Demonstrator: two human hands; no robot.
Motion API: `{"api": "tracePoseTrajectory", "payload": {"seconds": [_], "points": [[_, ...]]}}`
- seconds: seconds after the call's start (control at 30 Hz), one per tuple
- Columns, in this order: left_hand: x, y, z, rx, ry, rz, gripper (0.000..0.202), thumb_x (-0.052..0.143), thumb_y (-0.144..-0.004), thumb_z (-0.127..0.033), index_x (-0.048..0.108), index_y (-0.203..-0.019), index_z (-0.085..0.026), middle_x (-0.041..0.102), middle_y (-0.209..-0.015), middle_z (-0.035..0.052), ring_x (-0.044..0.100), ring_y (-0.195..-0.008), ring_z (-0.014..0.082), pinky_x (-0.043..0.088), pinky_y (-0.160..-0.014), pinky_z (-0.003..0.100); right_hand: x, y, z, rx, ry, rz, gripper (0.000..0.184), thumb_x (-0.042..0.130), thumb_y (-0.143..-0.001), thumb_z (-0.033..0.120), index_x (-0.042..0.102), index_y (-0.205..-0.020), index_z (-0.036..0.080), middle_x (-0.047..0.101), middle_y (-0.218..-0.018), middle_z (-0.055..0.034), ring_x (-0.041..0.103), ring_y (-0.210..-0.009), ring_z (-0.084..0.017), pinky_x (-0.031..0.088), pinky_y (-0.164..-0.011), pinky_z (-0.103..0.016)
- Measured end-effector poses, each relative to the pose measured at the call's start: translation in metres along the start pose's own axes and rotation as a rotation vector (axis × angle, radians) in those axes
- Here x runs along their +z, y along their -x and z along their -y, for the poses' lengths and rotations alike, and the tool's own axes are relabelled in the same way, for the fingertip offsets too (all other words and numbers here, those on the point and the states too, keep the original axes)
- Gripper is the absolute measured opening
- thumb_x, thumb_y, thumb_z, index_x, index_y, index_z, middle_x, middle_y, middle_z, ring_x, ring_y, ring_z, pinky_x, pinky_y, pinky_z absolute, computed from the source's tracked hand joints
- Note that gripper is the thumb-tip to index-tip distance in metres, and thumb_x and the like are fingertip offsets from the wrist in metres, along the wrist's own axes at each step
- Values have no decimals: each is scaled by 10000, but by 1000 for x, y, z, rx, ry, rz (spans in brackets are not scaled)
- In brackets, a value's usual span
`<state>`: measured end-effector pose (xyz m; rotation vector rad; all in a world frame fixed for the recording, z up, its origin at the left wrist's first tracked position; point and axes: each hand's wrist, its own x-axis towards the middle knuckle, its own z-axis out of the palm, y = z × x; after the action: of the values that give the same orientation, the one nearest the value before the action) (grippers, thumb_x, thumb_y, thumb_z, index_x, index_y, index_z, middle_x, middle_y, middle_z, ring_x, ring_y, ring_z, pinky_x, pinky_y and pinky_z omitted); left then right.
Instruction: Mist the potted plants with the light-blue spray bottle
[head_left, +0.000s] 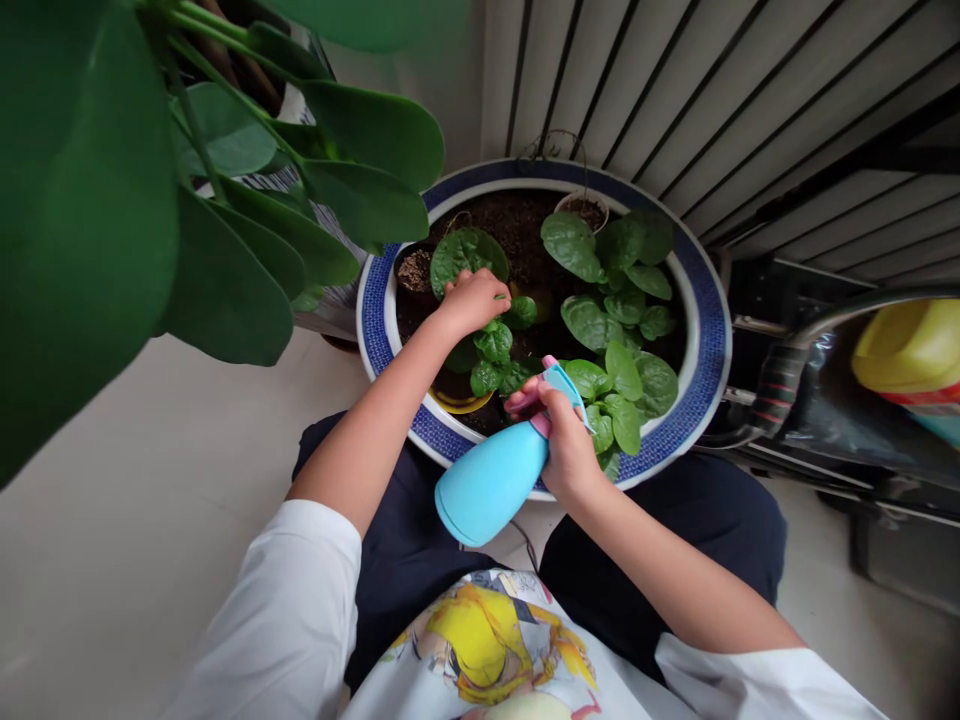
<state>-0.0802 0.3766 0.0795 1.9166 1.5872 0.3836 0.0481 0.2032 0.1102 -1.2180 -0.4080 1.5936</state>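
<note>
My right hand (pixel 566 440) is wrapped round the neck and trigger of a light blue spray bottle (pixel 487 485) with a pink collar and nozzle. The bottle tilts, its nozzle pointing toward the leaves and its base toward my lap. My left hand (pixel 476 300) reaches into a leafy green plant (pixel 493 342), fingers curled in a pinch on a leaf, of which only a bit of green shows at the fingertips. A broad leaf (pixel 469 255) lies just behind that hand. The plants grow in a large oval pot (pixel 712 330) with a blue patterned rim.
More leafy plants (pixel 600 320) fill the pot's right side. A small pot (pixel 585 208) sits in the soil at the back. Large leaves (pixel 225 260) overhang from the left. At right stands a metal rack with a yellow container (pixel 907 345). A slatted panel (pixel 637 90) rises behind.
</note>
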Motion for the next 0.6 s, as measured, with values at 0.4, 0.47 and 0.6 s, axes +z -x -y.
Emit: {"api": "tracePoseTrajectory", "payload": {"seconds": [0.4, 0.47, 0.6], "points": [[-3, -1, -3, -5, 3, 23, 57, 680, -763, -214, 709, -714, -217, 628, -1071, 99, 483, -1146, 364, 306, -1026, 533, -2, -1, 12, -19, 84, -11, 229, 610, -829, 437, 621, -722, 235, 600, -662, 20, 589, -664, -139, 497, -695, -294], [-3, -1, -2, -7, 39, 15, 45, 709, -732, -187, 706, -698, -216, 633, -1044, 92, 484, -1143, 358, 298, -1034, 528, -2, -2, 13, -30, 82, -29, 212, 629, -819, 438, 630, -752, 237, 625, -699, 14, 606, -692, -143, 505, -711, -296], [-6, 1, -1, -10, 61, 13, 76, 740, -691, -147, 719, -723, -212, 640, -1036, 73, 470, -1163, 340, 273, -1067, 510, -4, -3, 18, -70, 85, -42, 208, 654, -813, 450, 645, -822, 242, 670, -803, 8, 635, -773, -142, 512, -731, -283]]}}
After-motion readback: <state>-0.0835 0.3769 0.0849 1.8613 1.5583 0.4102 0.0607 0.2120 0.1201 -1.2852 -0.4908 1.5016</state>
